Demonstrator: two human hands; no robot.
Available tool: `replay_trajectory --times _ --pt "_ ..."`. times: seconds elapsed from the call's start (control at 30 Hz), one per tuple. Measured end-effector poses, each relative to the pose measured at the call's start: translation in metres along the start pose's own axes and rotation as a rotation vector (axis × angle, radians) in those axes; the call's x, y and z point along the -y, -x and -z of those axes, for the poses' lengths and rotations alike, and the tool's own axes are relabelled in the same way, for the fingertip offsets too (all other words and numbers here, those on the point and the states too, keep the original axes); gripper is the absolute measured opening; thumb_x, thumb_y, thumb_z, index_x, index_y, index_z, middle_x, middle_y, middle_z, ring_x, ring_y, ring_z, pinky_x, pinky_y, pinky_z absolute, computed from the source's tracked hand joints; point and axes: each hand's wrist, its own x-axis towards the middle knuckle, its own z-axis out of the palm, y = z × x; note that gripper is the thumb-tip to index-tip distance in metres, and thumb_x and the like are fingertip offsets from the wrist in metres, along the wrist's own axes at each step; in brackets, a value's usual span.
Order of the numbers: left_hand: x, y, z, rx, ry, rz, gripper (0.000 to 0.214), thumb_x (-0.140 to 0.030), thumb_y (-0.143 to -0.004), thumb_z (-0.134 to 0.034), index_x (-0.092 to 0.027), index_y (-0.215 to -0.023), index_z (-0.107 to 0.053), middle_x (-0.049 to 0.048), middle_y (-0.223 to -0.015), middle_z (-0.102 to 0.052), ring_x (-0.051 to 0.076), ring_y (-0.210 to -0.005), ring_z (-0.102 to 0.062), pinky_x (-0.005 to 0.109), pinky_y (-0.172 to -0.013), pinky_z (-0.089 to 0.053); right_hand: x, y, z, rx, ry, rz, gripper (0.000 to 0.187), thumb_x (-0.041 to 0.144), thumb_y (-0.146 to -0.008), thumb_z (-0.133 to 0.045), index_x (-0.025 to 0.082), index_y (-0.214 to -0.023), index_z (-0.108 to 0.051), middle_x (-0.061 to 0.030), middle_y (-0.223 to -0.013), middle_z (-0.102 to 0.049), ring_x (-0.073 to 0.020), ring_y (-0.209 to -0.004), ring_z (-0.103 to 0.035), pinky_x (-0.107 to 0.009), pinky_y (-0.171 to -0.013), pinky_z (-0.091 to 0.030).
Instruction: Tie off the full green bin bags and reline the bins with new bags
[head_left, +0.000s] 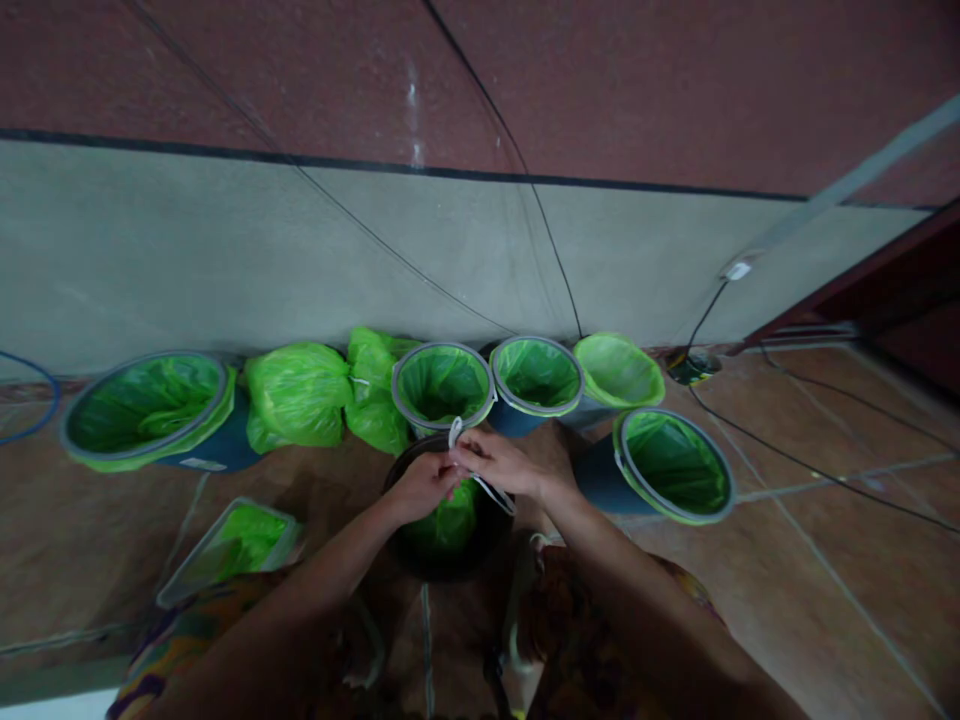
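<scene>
My left hand point(424, 488) and my right hand point(504, 462) meet above a dark round bin point(489, 545), fingers pinched together. Between them is a thin white cord point(495, 496), with a loop standing up above the fingers and another hanging below my right hand. A green plastic bag point(451, 522) lies inside the dark bin, under the hands. Just beyond stands a bin lined with green plastic point(444, 385), its grey rim close to my fingers. How the cord is tied is too small to make out.
More green-lined bins stand along the wall, including a large one point(150, 410) at left and a tilted one point(675, 465) at right. Stuffed green bags point(298, 395) sit between bins. A clear tray point(225, 550) holds green plastic. A black cable point(817, 475) crosses the floor.
</scene>
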Motion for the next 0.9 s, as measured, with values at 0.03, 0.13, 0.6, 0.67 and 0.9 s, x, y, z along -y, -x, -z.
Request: replay_trajectory --times 0.03,0.13,0.6,0.67,0.9 --pt "0.000 0.000 0.000 -0.008 0.021 -0.006 0.023 -0.034 -0.080 -0.053 -0.016 -0.068 -0.061 -0.0023 -0.058 -0.057 0.010 -0.048 -0.052 0.022 -0.049 -0.038 -0.003 0.000 -0.002 0.012 -0.046 -0.048 0.035 0.047 -0.093 -0.041 0.017 -0.092 -0.060 -0.0001 -0.079 -0.061 -0.0121 -0.070 -0.055 -0.025 -0.068 -0.043" --pt "-0.001 -0.001 0.002 -0.064 0.086 0.020 0.023 -0.036 -0.078 -0.057 -0.015 -0.068 -0.061 -0.0018 -0.060 -0.060 0.010 -0.050 -0.055 0.022 -0.052 -0.042 -0.008 0.002 -0.009 0.024 -0.094 -0.137 0.029 0.040 -0.092 -0.044 0.016 -0.097 -0.060 -0.0003 -0.078 -0.063 -0.0104 -0.064 -0.054 -0.022 -0.060 -0.041" --pt "0.003 0.002 0.011 -0.249 -0.070 -0.077 0.003 -0.018 -0.064 -0.063 -0.016 -0.062 -0.063 -0.0015 -0.060 -0.061 0.012 -0.061 -0.056 0.023 -0.060 -0.043 -0.001 0.003 -0.001 0.136 0.284 -0.251 0.016 0.018 -0.078 -0.056 0.017 -0.075 -0.072 -0.0006 -0.066 -0.066 -0.0111 -0.061 -0.054 -0.022 -0.059 -0.036" --pt "0.000 0.004 0.011 -0.239 -0.188 -0.184 0.008 -0.015 -0.068 -0.058 -0.016 -0.068 -0.066 0.0011 -0.067 -0.066 0.014 -0.067 -0.059 0.024 -0.064 -0.045 -0.004 0.003 -0.004 0.064 0.323 -0.252 0.017 0.017 -0.078 -0.056 0.019 -0.083 -0.073 -0.0021 -0.078 -0.070 -0.0129 -0.070 -0.058 -0.023 -0.066 -0.040" --pt "-0.008 0.012 0.005 -0.263 -0.242 -0.473 0.022 -0.016 -0.082 -0.049 -0.018 -0.094 -0.067 0.0045 -0.084 -0.067 0.014 -0.079 -0.062 0.025 -0.073 -0.048 -0.007 -0.002 -0.010 0.003 -0.126 -0.107 0.018 0.021 -0.083 -0.050 0.015 -0.087 -0.068 -0.0036 -0.083 -0.068 -0.0136 -0.077 -0.059 -0.026 -0.074 -0.044"
